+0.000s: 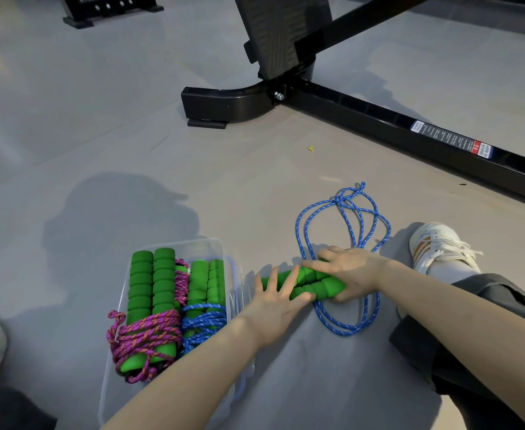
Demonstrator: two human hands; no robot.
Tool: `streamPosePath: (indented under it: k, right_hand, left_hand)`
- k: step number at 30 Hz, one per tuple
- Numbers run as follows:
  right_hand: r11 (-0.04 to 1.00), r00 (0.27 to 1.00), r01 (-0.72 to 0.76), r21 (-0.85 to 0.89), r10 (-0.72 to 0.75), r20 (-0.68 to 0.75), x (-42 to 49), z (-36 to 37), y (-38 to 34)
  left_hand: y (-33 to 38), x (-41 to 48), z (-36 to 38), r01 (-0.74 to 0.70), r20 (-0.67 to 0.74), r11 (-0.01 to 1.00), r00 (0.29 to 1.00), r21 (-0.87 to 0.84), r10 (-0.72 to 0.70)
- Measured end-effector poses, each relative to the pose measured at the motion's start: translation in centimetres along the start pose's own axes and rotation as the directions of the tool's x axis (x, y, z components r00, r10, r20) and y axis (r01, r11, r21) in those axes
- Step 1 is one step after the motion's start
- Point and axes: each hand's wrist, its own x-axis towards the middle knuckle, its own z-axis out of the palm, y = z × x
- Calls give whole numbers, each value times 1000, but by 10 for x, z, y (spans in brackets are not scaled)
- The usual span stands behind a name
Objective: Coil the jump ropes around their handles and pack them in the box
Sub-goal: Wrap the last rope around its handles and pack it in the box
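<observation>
Green handles (323, 288); frame label (450, 139) illegible

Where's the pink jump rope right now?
Head view, lower left: the pink jump rope lies coiled around its green handles in the left side of the clear box, right beside the coiled blue rope.

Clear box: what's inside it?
The box holds a pink rope and a blue rope, each coiled round green handles. The left forearm covers its near corner.

Single head-worn view looks forward and down, close over the floor (69, 135).
</observation>
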Motion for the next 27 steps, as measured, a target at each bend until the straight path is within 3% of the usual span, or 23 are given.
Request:
streamPosePath:
  k: [5,8,10,14,17,21,24,27]
  right_hand:
    - [997,1000,-21,68,22,-19,4,4,1]
    - [995,998,-23,97,28,-53,4,4,1]
    - [994,996,-20,109,29,-82,3,3,0]
    - [991,991,-30,130,47,-129,4,-4,-2]
    - [991,983,-42,130,64,-171,-1,-21,2]
    - [986,935,-32,165,88,-343,-5,-60,3]
    - [976,882,9,218,95,-462,-5,-97,-3]
    - [967,831,67,245,81,-550,-9,-141,-17]
  left_hand:
    - [-7,2,-12,29,27,998,999,-59,-28]
    - [-5,0,-1,31,-134,999,991,33,-27]
    - [-3,-1,4,7,-87,994,996,111,2]
    - [-9,-1,-6,28,-210,988,978,151,4]
    - [-19,-9,-26,2,-171,986,985,165,27]
    - [-44,-33,-59,36,-238,931,970,364,56]
    - [-78,-38,-91,69,-487,914,861,400,148]
    - [-115,-63,-116,105,-547,864,810,492,213]
